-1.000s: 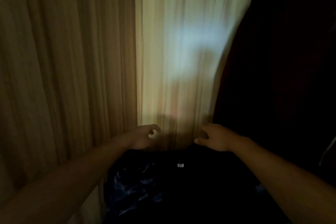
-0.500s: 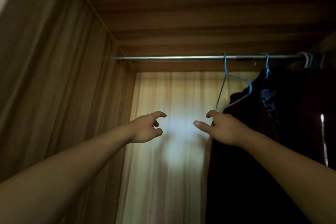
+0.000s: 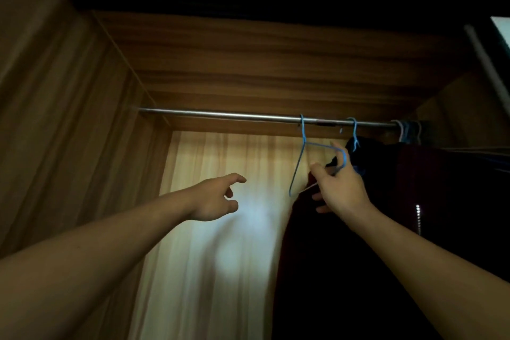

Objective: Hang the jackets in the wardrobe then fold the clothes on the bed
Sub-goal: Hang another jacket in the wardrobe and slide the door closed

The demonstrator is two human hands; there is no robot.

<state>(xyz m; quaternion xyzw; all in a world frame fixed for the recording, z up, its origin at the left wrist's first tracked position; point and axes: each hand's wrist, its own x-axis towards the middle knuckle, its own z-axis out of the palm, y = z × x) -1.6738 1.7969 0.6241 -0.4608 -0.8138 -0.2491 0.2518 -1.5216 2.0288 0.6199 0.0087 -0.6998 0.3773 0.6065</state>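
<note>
One blue wire hanger (image 3: 297, 168) is hanging empty on the steel rail (image 3: 220, 114), hook over the bar, body sitting askew. Right hand (image 3: 340, 190) is gripping it at its right end, thumb and curled fingers closing on the wire, index finger pointing up. Just right of it, a second blue hanger (image 3: 354, 132) is carrying a dark jacket (image 3: 367, 152). Beside that a dark red jacket (image 3: 441, 201) is hanging, a strip of zipper (image 3: 418, 218) catching light. Both garments are crowding the right half of the wardrobe (image 3: 69, 119), touching each other. Further right along the rail, a cluster of pale hangers (image 3: 408, 132) is bunching near the end. Left hand (image 3: 212, 199) is reaching up below the rail, well apart from the empty hanger, fingers loosely bent, holding nothing. Wood-grain side wall is running along the left; a pale back panel (image 3: 220, 257) is glowing behind both hands.
</note>
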